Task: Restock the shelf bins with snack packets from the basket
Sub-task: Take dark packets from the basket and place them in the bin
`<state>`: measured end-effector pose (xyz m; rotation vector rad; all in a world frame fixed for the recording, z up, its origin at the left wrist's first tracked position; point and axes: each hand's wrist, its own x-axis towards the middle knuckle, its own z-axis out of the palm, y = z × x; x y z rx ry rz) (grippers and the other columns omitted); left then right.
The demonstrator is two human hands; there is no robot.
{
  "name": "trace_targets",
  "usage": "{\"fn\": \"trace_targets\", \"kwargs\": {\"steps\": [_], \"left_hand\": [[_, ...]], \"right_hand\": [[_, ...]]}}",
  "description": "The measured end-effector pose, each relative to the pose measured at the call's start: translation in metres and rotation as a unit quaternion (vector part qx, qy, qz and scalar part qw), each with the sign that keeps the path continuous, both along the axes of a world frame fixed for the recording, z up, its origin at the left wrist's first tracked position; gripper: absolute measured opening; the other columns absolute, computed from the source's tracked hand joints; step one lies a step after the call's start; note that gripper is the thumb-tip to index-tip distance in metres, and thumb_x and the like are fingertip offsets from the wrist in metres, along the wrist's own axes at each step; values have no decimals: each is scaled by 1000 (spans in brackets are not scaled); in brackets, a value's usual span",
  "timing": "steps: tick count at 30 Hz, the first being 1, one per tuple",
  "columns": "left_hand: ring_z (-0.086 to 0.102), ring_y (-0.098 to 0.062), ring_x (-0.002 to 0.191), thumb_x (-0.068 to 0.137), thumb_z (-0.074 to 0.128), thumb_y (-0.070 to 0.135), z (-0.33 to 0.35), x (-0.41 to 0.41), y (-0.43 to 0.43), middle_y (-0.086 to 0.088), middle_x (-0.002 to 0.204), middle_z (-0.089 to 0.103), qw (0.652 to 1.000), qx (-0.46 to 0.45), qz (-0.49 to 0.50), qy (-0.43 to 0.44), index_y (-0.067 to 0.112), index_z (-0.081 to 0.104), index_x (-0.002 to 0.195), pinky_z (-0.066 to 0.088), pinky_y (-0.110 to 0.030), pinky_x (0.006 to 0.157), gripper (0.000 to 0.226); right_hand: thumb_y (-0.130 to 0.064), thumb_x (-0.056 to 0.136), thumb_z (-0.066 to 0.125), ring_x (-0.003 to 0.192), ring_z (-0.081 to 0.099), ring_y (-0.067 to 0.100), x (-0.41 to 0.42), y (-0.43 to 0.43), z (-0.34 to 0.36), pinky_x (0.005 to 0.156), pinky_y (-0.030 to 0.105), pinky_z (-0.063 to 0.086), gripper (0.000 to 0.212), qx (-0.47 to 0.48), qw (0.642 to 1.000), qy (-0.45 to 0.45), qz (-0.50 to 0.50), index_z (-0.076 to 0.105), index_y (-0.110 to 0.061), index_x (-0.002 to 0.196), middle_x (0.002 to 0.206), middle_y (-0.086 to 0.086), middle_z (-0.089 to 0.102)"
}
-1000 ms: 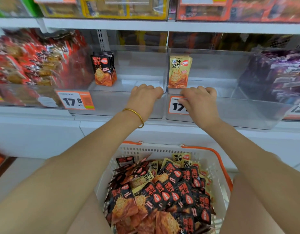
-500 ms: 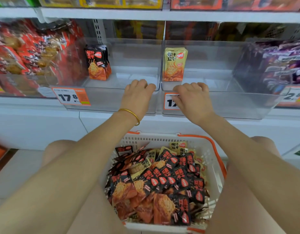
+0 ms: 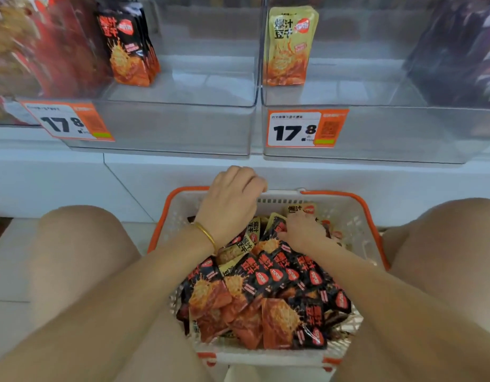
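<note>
A white basket with orange handles (image 3: 351, 216) stands on the floor between my knees, heaped with black-and-red snack packets (image 3: 265, 296) and a few yellow ones. My right hand (image 3: 303, 232) is down in the far part of the heap, fingers curled into the packets and thumb on a black one. Above the basket's far rim, my left hand (image 3: 232, 202) hangs with loosely curled fingers and holds nothing. On the shelf, the left clear bin (image 3: 169, 128) holds a few upright black packets (image 3: 125, 45). The right clear bin (image 3: 403, 133) holds one yellow packet (image 3: 289, 45).
Orange price tags (image 3: 70, 122) (image 3: 304, 128) hang on the bin fronts. A bin of red packets (image 3: 31, 51) is at far left, one of purple packets (image 3: 472, 51) at far right. My knees (image 3: 81, 244) (image 3: 444, 238) flank the basket. A white shelf base runs below the bins.
Both hands have left the bin front edges and dropped toward the basket. The right hand has gone into the packets. My view has tilted down and moved closer.
</note>
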<state>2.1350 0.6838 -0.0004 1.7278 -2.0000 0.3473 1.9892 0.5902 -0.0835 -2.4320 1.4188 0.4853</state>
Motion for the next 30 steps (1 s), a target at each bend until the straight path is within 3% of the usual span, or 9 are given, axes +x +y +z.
{"fn": "trace_targets", "kwargs": {"steps": [4,6,8,13,17,20,23,26,30], "left_hand": [[56,-29,89,74,65,-4,-15,4,-12,-8,93,61,995,100,15,25,10,65,91,50,-40,74,22],[50,-25,103,85,58,6,-26,11,-12,-6,107,58,983,176,38,46,13,63,105,45,-41,89,22],[44,-22,116,90,55,16,-35,17,-8,-5,122,52,963,251,52,88,14,55,121,37,-37,101,31],[51,-19,117,85,69,25,-24,18,-4,-4,127,53,883,334,83,319,8,45,132,42,-29,96,56],[63,-22,92,83,69,9,-1,17,4,-14,100,67,845,286,61,448,9,61,92,50,-38,83,12],[56,5,59,83,67,2,19,19,13,11,64,64,820,246,48,514,17,56,71,46,-17,58,23],[55,5,56,81,69,1,44,26,23,10,63,63,820,193,48,537,15,56,71,43,-13,55,21],[55,6,52,81,69,4,73,38,37,1,70,61,818,140,53,556,15,58,73,43,-10,50,18],[53,4,58,84,68,14,120,73,43,7,72,59,839,6,93,537,18,58,79,43,-11,56,12]], "right_hand": [[-51,82,65,114,49,30,-4,-5,-23,86,41,47,55,-1,999,26,-46,54,-9,116,119,10,54],[-38,78,74,96,56,25,-1,-9,-17,71,33,49,40,52,993,-67,-88,54,-11,100,101,6,59],[-20,77,76,97,57,25,7,-12,-5,73,29,45,43,99,976,-168,-101,55,-9,112,109,8,61],[-9,72,78,85,51,19,16,-6,53,66,25,35,33,135,933,-329,-51,61,-2,99,91,4,54],[-3,71,78,71,60,14,9,10,93,61,24,49,29,200,865,-440,-137,60,-10,92,83,4,62],[-7,78,73,77,68,19,6,26,107,66,31,58,33,333,765,-511,-208,61,-8,109,96,8,69],[-7,80,70,83,69,21,14,47,120,75,35,58,22,365,745,-523,-194,65,-15,100,91,3,73],[-5,77,73,71,70,14,33,63,150,63,30,56,15,295,758,-560,-162,67,-15,87,76,-3,73],[-7,77,74,73,69,18,75,64,209,73,46,59,12,217,758,-610,-76,69,-17,78,78,2,72]]}}
